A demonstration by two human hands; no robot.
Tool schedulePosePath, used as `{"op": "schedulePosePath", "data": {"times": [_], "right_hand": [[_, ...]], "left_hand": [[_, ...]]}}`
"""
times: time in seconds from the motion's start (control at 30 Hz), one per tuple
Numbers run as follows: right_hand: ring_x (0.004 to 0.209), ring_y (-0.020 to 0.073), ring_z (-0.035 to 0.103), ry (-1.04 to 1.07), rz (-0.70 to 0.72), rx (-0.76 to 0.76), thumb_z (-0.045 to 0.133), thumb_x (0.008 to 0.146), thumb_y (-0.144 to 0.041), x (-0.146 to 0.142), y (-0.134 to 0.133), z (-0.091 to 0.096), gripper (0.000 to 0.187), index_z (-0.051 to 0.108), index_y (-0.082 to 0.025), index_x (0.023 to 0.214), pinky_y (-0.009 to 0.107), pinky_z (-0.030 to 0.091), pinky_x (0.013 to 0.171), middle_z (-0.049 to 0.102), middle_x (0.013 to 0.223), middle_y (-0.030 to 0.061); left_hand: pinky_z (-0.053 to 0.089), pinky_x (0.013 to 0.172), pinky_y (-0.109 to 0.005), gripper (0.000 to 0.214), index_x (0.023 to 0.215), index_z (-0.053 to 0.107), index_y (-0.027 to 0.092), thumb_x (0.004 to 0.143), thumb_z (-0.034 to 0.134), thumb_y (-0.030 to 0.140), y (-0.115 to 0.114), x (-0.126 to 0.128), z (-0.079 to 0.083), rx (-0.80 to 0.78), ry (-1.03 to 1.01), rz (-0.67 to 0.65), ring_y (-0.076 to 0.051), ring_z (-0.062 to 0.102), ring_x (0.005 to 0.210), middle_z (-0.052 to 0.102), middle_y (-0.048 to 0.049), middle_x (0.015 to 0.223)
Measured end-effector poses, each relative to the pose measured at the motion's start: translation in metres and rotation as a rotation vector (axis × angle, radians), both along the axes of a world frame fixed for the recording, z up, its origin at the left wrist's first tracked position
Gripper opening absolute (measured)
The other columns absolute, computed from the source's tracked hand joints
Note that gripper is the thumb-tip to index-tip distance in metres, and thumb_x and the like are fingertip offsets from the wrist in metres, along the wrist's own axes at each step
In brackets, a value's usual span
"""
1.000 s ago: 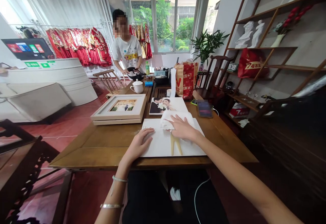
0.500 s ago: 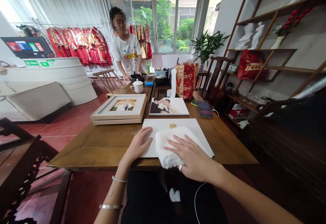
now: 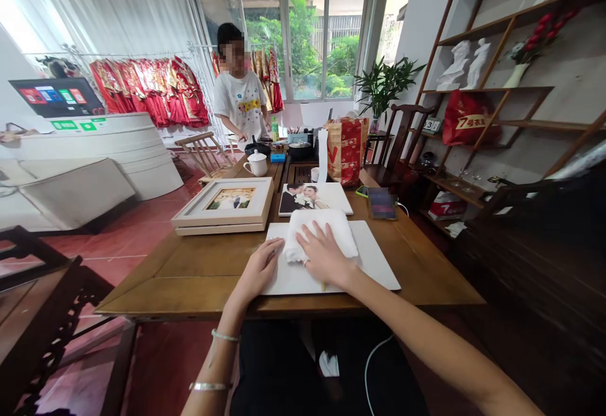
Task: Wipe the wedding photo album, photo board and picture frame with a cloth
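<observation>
A white board [image 3: 376,267] lies flat on the wooden table in front of me. On its upper part rests a folded white cloth [image 3: 344,230], reaching over the board's far edge. My right hand [image 3: 322,249] presses down flat on the cloth, its fingers spread. At the board's left edge lies my left hand [image 3: 260,267], fingers stretched forward and touching the board. A small yellowish piece [image 3: 324,286] shows partly near the board's front edge, mostly hidden by my right forearm.
Beyond the board are a couple's photo panel [image 3: 331,196], stacked picture frames [image 3: 196,217] at left and a phone [image 3: 382,204] at right. A lidded white mug [image 3: 257,163] and a red paper bag [image 3: 348,151] stand farther back. Another person [image 3: 241,97] stands at the far end.
My right hand and the cloth have moved away from me and left, to the board's far edge. The yellowish piece now shows near the front edge. My left hand stays at the board's left side.
</observation>
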State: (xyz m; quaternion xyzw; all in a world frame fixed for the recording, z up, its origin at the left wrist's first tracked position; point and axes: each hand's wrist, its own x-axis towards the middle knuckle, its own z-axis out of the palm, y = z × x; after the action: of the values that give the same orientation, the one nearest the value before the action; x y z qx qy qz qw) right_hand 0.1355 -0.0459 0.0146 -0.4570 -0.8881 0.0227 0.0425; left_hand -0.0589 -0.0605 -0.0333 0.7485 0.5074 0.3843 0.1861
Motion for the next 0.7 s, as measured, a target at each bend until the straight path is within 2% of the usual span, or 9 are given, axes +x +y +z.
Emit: {"op": "schedulePosePath", "data": {"times": [0.1,0.17,0.23,0.3,0.4,0.5,0.6,0.7], "right_hand": [[0.139,0.0353,0.009,0.051,0.183,-0.015,0.047,0.079,-0.023,0.011,-0.042,-0.001,0.066,0.033,-0.010,0.142,0.055,0.005,0.111,0.026,0.151,0.0142],[0.140,0.0328,0.009,0.086,0.272,-0.050,0.047,0.078,-0.023,0.022,-0.069,0.002,0.067,0.033,-0.013,0.142,0.053,0.004,0.112,0.026,0.151,0.0116],[0.140,0.0304,0.012,0.103,0.297,-0.078,0.046,0.077,-0.023,0.033,-0.089,0.006,0.066,0.034,-0.017,0.142,0.052,0.000,0.113,0.031,0.150,0.0085],[0.139,0.0297,0.016,0.107,0.260,-0.079,0.044,0.076,-0.022,0.041,-0.096,0.009,0.064,0.038,-0.017,0.140,0.053,-0.005,0.112,0.038,0.146,0.0073],[0.137,0.0313,0.020,0.092,0.130,-0.048,0.043,0.075,-0.020,0.044,-0.081,0.009,0.064,0.041,-0.013,0.138,0.055,-0.004,0.111,0.043,0.143,0.0089],[0.136,0.0349,0.021,0.052,0.009,-0.011,0.043,0.076,-0.021,0.038,-0.046,0.007,0.062,0.042,-0.011,0.138,0.058,0.004,0.110,0.040,0.144,0.0101],[0.135,0.0366,0.022,0.006,-0.046,0.023,0.044,0.079,-0.024,0.024,-0.012,0.006,0.059,0.045,-0.011,0.136,0.060,0.011,0.109,0.039,0.145,0.0107],[0.135,0.0377,0.022,-0.010,-0.074,0.050,0.045,0.081,-0.025,0.005,0.004,0.004,0.059,0.041,-0.006,0.137,0.059,0.015,0.108,0.036,0.146,0.0136]], "left_hand": [[0.039,0.105,-0.040,0.038,0.116,0.062,0.018,0.083,0.042,0.016,0.000,0.000,-0.001,0.003,-0.013,0.001,-0.022,0.054,0.118,0.060,-0.0091,0.124],[0.039,0.105,-0.039,0.039,0.116,0.062,0.017,0.082,0.041,0.015,0.000,0.000,-0.001,-0.001,-0.018,0.004,-0.022,0.054,0.119,0.059,-0.0094,0.125],[0.039,0.106,-0.040,0.040,0.116,0.061,0.016,0.082,0.040,0.014,-0.001,0.000,-0.002,-0.010,-0.018,0.007,-0.022,0.052,0.121,0.058,-0.0099,0.126],[0.038,0.106,-0.040,0.040,0.116,0.061,0.016,0.082,0.040,0.014,-0.001,-0.001,-0.002,-0.015,-0.016,0.009,-0.022,0.051,0.122,0.058,-0.0103,0.127],[0.036,0.107,-0.042,0.040,0.116,0.061,0.016,0.082,0.042,0.015,-0.001,-0.001,-0.002,-0.015,-0.010,0.013,-0.023,0.051,0.122,0.058,-0.0099,0.127],[0.035,0.108,-0.043,0.040,0.117,0.060,0.016,0.082,0.042,0.014,-0.001,-0.001,-0.001,-0.021,-0.003,0.016,-0.023,0.051,0.122,0.058,-0.0098,0.128],[0.035,0.108,-0.043,0.042,0.117,0.060,0.015,0.081,0.040,0.013,-0.001,-0.001,-0.001,-0.034,-0.009,0.008,-0.023,0.049,0.123,0.057,-0.0106,0.129],[0.036,0.107,-0.041,0.041,0.117,0.060,0.015,0.081,0.041,0.016,-0.001,-0.001,0.000,-0.047,-0.041,-0.003,-0.023,0.050,0.122,0.057,-0.0106,0.128]]}}
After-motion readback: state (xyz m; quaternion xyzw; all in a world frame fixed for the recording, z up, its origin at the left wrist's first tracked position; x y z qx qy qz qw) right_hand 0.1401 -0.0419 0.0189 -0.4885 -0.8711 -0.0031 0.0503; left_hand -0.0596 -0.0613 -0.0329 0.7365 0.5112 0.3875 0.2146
